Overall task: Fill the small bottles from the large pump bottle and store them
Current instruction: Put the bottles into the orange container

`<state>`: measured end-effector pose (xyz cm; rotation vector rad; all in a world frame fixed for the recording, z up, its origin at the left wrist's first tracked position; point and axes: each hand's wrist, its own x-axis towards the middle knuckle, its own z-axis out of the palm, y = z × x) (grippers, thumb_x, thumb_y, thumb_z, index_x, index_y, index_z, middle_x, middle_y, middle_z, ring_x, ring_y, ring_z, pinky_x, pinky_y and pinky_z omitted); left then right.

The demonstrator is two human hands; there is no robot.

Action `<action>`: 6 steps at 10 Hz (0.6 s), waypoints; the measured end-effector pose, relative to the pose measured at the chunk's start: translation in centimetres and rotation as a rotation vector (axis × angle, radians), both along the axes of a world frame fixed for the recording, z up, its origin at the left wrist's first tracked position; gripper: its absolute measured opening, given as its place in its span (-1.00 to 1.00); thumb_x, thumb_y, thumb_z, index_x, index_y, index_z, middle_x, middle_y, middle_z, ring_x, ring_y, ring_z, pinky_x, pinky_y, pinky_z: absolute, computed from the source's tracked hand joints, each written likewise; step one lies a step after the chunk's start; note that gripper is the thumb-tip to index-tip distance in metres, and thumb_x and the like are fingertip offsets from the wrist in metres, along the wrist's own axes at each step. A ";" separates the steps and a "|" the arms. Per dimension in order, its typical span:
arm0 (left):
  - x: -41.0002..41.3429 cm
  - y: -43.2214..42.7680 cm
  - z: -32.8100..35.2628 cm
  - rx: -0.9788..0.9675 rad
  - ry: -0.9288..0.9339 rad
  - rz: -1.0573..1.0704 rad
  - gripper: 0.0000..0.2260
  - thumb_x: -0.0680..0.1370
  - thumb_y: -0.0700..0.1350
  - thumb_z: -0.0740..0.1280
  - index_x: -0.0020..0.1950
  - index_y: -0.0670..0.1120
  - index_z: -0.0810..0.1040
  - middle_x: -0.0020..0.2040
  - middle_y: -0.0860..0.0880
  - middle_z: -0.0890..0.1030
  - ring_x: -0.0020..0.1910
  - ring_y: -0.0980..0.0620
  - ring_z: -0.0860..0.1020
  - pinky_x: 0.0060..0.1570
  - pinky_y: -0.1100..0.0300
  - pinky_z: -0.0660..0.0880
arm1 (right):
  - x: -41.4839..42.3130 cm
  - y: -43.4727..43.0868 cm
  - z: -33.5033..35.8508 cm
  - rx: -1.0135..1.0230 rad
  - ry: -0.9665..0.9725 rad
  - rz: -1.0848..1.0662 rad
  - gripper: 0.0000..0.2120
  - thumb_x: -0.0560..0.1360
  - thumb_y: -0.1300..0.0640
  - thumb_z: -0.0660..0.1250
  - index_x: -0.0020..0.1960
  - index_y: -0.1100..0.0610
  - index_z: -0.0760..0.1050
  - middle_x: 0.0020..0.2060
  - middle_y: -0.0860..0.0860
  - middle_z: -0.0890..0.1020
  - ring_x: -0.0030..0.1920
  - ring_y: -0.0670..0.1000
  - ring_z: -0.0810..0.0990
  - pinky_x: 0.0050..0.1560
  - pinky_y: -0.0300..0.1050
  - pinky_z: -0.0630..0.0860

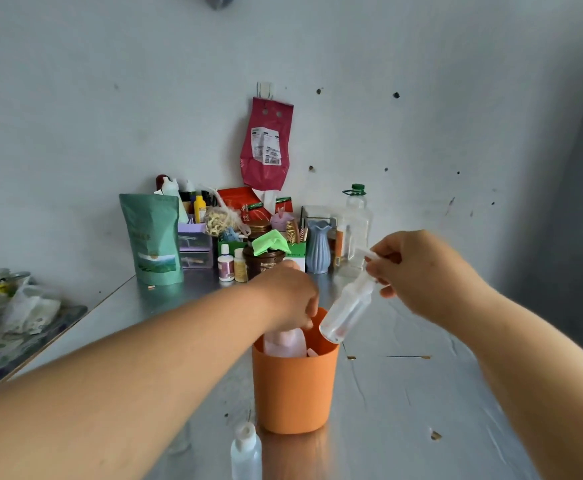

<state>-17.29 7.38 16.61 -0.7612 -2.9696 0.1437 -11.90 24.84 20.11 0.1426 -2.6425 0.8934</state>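
Note:
An orange cup [293, 393] stands in the middle of the metal table. A pale pink bottle [285, 342] sticks out of it, and my left hand [288, 296] reaches into the cup's mouth with fingers curled on the bottle's top. My right hand [421, 275] holds a small clear pump bottle [349, 308] by its head, tilted, its base hanging just over the cup's right rim. Another small translucent bottle [246, 452] with a white cap stands on the table in front of the cup. A faint clear bottle [181, 441] shows beside my left forearm.
Clutter lines the back wall: a green pouch [153, 239], small medicine bottles [232, 265], a brown jar [262, 261], a blue vase [318, 245], a tall clear bottle [356, 226]. A red bag [266, 143] hangs on the wall. Plastic-wrapped items [16, 306] lie at left.

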 end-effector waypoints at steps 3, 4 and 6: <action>-3.1 2.4 -1.4 -0.249 -0.305 -0.066 -0.78 0.53 -0.04 0.38 0.06 -0.17 0.61 -0.16 -0.02 0.56 -0.13 -0.07 0.51 -0.08 0.20 0.40 | -0.4 0.8 -1.0 -0.057 -0.013 0.031 -0.91 0.51 0.14 0.32 -0.16 0.04 0.56 -0.24 0.04 0.68 -0.26 0.00 0.69 -0.19 -0.11 0.56; -4.1 3.3 -2.0 -0.278 -0.332 -0.024 -0.89 0.55 -0.06 0.35 -0.09 -0.08 0.51 -0.22 0.03 0.47 -0.14 -0.01 0.47 -0.17 0.26 0.38 | -0.6 1.0 -1.3 -0.070 -0.014 0.040 -0.90 0.51 0.16 0.33 -0.17 0.02 0.56 -0.24 0.02 0.68 -0.26 -0.01 0.68 -0.20 -0.15 0.54; -4.6 3.5 -0.9 -0.301 -0.383 0.025 -0.83 0.46 0.05 0.46 -0.10 0.12 0.47 -0.10 0.02 0.58 -0.31 0.01 0.51 -0.13 0.16 0.51 | -0.7 0.8 -1.6 -0.109 0.030 0.041 -0.87 0.52 0.14 0.31 -0.19 -0.02 0.52 -0.24 -0.02 0.66 -0.26 -0.03 0.68 -0.21 -0.12 0.55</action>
